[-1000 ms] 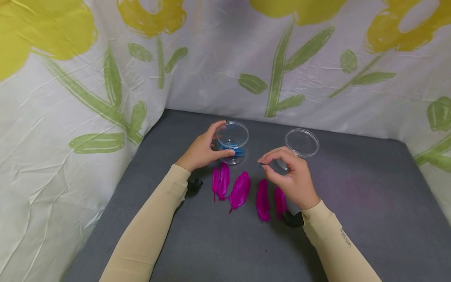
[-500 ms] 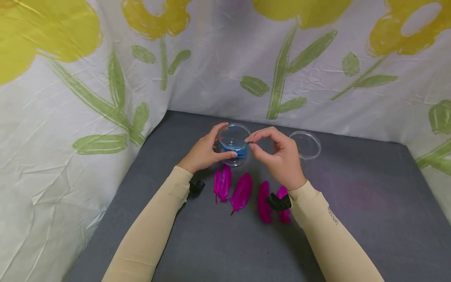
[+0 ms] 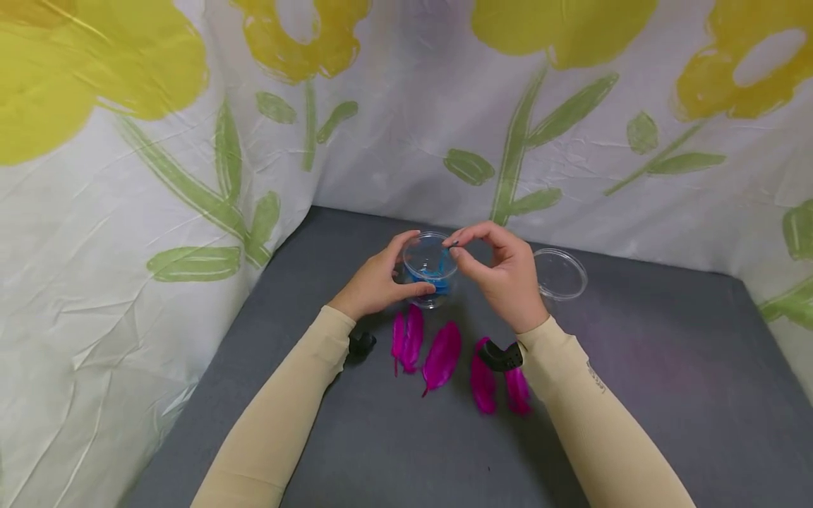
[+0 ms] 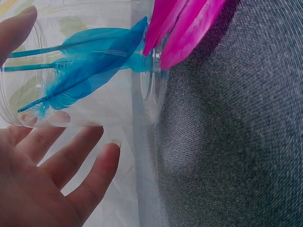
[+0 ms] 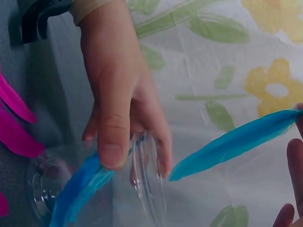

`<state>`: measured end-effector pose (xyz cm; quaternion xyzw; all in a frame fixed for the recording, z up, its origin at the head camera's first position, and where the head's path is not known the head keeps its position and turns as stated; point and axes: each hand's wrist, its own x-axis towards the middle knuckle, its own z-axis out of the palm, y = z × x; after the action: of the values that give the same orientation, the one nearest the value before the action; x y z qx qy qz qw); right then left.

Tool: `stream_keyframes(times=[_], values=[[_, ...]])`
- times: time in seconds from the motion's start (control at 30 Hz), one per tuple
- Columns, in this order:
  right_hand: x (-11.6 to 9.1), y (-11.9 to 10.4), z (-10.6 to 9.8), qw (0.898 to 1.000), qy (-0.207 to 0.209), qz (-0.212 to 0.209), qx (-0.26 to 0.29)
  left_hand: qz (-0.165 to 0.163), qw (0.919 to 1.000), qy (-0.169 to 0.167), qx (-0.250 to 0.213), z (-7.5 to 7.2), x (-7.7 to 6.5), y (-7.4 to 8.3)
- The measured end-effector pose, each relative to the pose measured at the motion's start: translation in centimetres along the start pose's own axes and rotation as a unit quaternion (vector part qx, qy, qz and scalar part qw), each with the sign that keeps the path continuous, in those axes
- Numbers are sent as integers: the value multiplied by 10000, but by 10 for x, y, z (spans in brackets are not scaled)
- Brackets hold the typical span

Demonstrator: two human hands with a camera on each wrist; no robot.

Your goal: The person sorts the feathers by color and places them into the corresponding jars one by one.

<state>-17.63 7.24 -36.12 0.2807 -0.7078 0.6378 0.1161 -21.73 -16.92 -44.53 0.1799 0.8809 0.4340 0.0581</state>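
Note:
My left hand [image 3: 375, 283] grips a clear plastic jar [image 3: 420, 252] on the table, thumb and fingers around its side. Several blue feathers [image 4: 94, 71] lie inside, quills toward the jar's mouth in the left wrist view. My right hand [image 3: 502, 271], held just above the jar's right rim, pinches one blue feather [image 5: 232, 144] by its quill end. That feather hangs tip down at the mouth, and in the right wrist view its tip is close to the rim. Several magenta feathers [image 3: 442, 356] lie in a loose row on the table in front of the jar.
A clear round lid [image 3: 562, 275] lies right of the jar, behind my right hand. Black wrist camera mounts [image 3: 498, 355] sit under both wrists, the right one overlapping a magenta feather. A white cloth with printed flowers [image 3: 406, 141] hangs behind the grey table [image 3: 660, 395].
My right hand has moved left and up from beside the jar to its rim, bringing the pinched blue feather to the mouth. The left hand still holds the jar; the head view has shifted slightly.

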Motion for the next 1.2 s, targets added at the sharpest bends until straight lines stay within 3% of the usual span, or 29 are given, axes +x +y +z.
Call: stream_keyframes(times=[0.97,1.2], values=[[9,38,12,9982,-138,402,-424,38,10000,3,-14,1,0,-3],[3,52,11,9923,-243,624,-1040,85,10000,-19,-29,1,0,-3]])
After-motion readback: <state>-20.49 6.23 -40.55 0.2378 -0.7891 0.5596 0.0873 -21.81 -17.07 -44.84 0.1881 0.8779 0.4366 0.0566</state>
